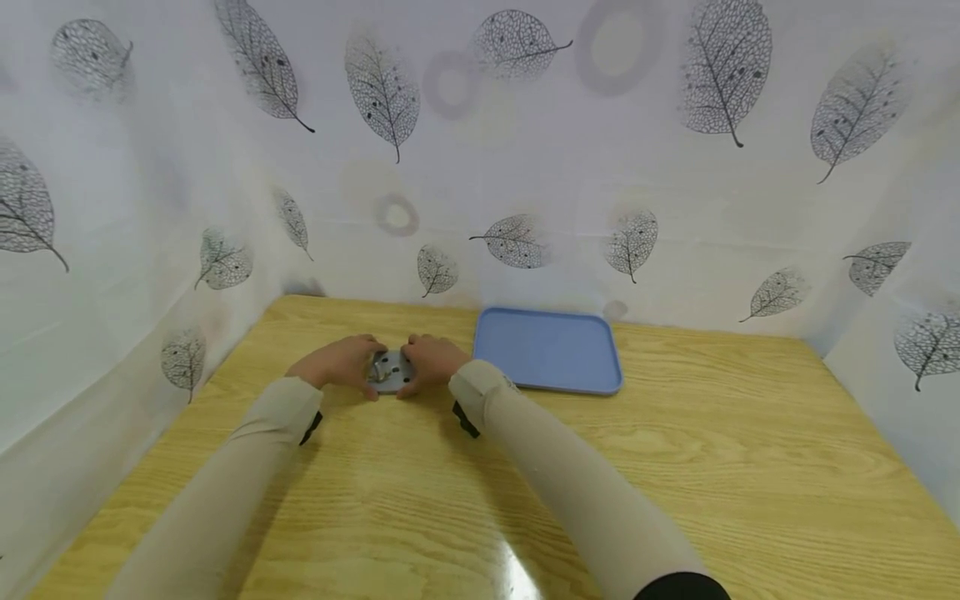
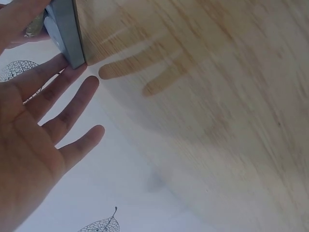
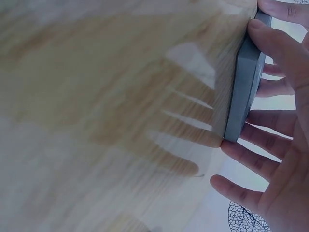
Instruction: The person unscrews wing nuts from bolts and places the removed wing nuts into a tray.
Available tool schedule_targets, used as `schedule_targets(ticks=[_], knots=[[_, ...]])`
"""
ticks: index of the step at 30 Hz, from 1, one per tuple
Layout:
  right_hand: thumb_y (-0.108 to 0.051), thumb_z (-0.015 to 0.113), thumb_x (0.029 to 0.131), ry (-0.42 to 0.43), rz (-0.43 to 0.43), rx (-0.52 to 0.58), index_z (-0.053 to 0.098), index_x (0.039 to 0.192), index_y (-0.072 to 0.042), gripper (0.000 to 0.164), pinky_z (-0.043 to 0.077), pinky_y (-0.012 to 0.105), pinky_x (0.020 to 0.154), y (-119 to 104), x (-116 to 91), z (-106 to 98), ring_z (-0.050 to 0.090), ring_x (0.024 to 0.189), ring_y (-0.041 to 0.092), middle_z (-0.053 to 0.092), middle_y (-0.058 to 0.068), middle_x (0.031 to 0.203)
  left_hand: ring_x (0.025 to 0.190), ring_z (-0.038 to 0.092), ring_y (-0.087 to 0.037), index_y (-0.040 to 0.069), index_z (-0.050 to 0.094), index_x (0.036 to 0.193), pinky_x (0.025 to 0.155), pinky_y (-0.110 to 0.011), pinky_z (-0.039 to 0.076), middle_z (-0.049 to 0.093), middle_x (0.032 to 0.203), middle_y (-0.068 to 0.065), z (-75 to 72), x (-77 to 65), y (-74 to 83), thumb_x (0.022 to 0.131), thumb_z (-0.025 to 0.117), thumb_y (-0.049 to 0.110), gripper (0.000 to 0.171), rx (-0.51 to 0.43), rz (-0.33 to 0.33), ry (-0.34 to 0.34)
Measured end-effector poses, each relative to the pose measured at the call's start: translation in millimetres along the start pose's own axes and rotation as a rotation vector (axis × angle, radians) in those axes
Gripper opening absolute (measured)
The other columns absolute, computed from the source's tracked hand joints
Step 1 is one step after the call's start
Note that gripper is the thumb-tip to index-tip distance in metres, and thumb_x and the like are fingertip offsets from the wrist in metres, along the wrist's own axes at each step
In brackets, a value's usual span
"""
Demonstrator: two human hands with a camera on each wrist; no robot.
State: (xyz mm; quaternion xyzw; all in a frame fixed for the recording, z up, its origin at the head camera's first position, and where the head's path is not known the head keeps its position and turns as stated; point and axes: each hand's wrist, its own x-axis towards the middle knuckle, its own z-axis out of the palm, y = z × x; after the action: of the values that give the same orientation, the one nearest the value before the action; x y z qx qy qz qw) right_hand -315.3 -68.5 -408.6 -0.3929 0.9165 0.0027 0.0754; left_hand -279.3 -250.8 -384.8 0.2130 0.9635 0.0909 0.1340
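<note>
From where I stand, the grey slab [image 1: 392, 382] sits at about eleven o'clock on the table [image 1: 675, 433], looking flat on the wood. The left hand [image 1: 336, 365] has it from its nine o'clock side, the right hand [image 1: 439, 362] from three o'clock, each gripping with thumb on the near edge and fingertips on the far one; the little fingers reach past it, free of the slab.

I'd guess it is stiff and fairly solid, perhaps with some heft for its size, though I can't tell whether it is metal or plastic. The sides look smooth, so they could slip a little; it hardly seems fragile. The edges strike me as the right place to hold, clear of the dark holes on top and the small metallic piece [image 1: 379, 372] toward nine o'clock, which may be loose or fixed.

The table is yellowish wood grain, glossy enough to throw back a glare [image 1: 517, 575] near six o'clock. A blue tray [image 1: 547, 350] lies at one o'clock, just beside the right hand. Round the far side and flanks hangs a pale sheet [image 1: 480, 183] with skeletal leaf prints [image 1: 516, 242]
</note>
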Motion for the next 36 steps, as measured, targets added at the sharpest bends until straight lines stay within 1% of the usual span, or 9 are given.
schedule_targets(ticks=[4, 9, 11, 14, 20, 23, 26, 31, 36], knots=[[-0.060, 0.069, 0.073, 0.014, -0.015, 0.010, 0.056, 0.123, -0.015, 0.068, 0.044, 0.023, 0.067, 3, 1, 2, 0.050, 0.085, 0.010, 0.054, -0.001, 0.109, 0.110, 0.056, -0.033, -0.004, 0.050, 0.130, 0.096, -0.047, 0.044, 0.052, 0.130, -0.023, -0.8, -0.1, 0.3, 0.064, 0.085, 0.033, 0.084, -0.003, 0.004, 0.022], [-0.059, 0.072, 0.071, 0.055, -0.026, 0.019, 0.057, 0.121, -0.016, 0.068, 0.042, 0.024, 0.066, 8, -1, 1, 0.050, 0.084, 0.010, 0.054, -0.002, 0.106, 0.101, 0.059, -0.027, -0.001, 0.053, 0.128, 0.088, -0.045, 0.047, 0.055, 0.126, -0.019, -4.1, -1.8, 3.2, 0.061, 0.085, 0.037, 0.084, 0.016, 0.007, 0.064], [-0.058, 0.073, 0.070, 0.080, -0.042, 0.024, 0.057, 0.118, -0.016, 0.066, 0.042, 0.023, 0.066, 11, -3, -1, 0.050, 0.083, 0.010, 0.055, -0.002, 0.105, 0.098, 0.059, -0.025, 0.001, 0.053, 0.128, 0.086, -0.044, 0.048, 0.055, 0.125, -0.016, -6.3, -2.3, 5.0, 0.060, 0.085, 0.039, 0.084, 0.025, 0.007, 0.081], [-0.058, 0.074, 0.068, 0.107, -0.061, 0.033, 0.057, 0.118, -0.015, 0.067, 0.043, 0.023, 0.067, 14, -10, -8, 0.051, 0.084, 0.010, 0.056, -0.002, 0.105, 0.093, 0.058, -0.022, 0.001, 0.054, 0.127, 0.083, -0.042, 0.048, 0.056, 0.119, -0.013, -10.6, -3.5, 9.8, 0.060, 0.085, 0.039, 0.083, 0.040, 0.032, 0.107], [-0.054, 0.074, 0.071, 0.128, -0.089, 0.004, 0.054, 0.128, -0.011, 0.074, 0.047, 0.028, 0.074, 12, -36, -33, 0.055, 0.092, 0.015, 0.058, 0.004, 0.114, 0.090, 0.058, -0.022, 0.002, 0.056, 0.123, 0.081, -0.042, 0.049, 0.058, 0.108, -0.010, -19.2, -10.5, 25.6, 0.063, 0.082, 0.037, 0.075, 0.078, 0.084, 0.192], [-0.051, 0.075, 0.072, 0.138, -0.105, 0.002, 0.052, 0.130, -0.008, 0.076, 0.048, 0.030, 0.077, 14, -50, -44, 0.055, 0.094, 0.016, 0.057, 0.006, 0.116, 0.088, 0.058, -0.022, 0.002, 0.057, 0.122, 0.081, -0.042, 0.048, 0.059, 0.106, -0.009, -21.7, -13.5, 34.6, 0.063, 0.081, 0.041, 0.074, 0.119, 0.123, 0.249], [-0.049, 0.075, 0.073, 0.137, -0.119, 0.013, 0.052, 0.130, -0.007, 0.075, 0.047, 0.029, 0.076, 17, -66, -53, 0.054, 0.091, 0.016, 0.057, 0.007, 0.114, 0.086, 0.057, -0.021, 0.004, 0.058, 0.120, 0.081, -0.042, 0.047, 0.059, 0.103, -0.007, -23.1, -15.5, 44.8, 0.063, 0.080, 0.048, 0.075, 0.149, 0.158, 0.289], [-0.048, 0.075, 0.073, 0.135, -0.137, 0.008, 0.054, 0.128, -0.006, 0.072, 0.045, 0.028, 0.072, 22, -93, -66, 0.053, 0.085, 0.015, 0.058, 0.006, 0.109, 0.090, 0.057, -0.022, 0.006, 0.059, 0.119, 0.090, -0.043, 0.045, 0.059, 0.103, -0.005, -26.1, -18.6, 65.1, 0.064, 0.079, 0.052, 0.075, 0.172, 0.214, 0.323], [-0.049, 0.074, 0.072, 0.157, -0.150, -0.020, 0.055, 0.125, -0.006, 0.072, 0.042, 0.031, 0.074, 25, -118, -76, 0.051, 0.083, 0.015, 0.058, 0.006, 0.107, 0.098, 0.057, -0.026, 0.005, 0.059, 0.118, 0.097, -0.045, 0.041, 0.059, 0.104, -0.007, -29.7, -23.4, 85.3, 0.065, 0.077, 0.053, 0.073, 0.202, 0.263, 0.354]])
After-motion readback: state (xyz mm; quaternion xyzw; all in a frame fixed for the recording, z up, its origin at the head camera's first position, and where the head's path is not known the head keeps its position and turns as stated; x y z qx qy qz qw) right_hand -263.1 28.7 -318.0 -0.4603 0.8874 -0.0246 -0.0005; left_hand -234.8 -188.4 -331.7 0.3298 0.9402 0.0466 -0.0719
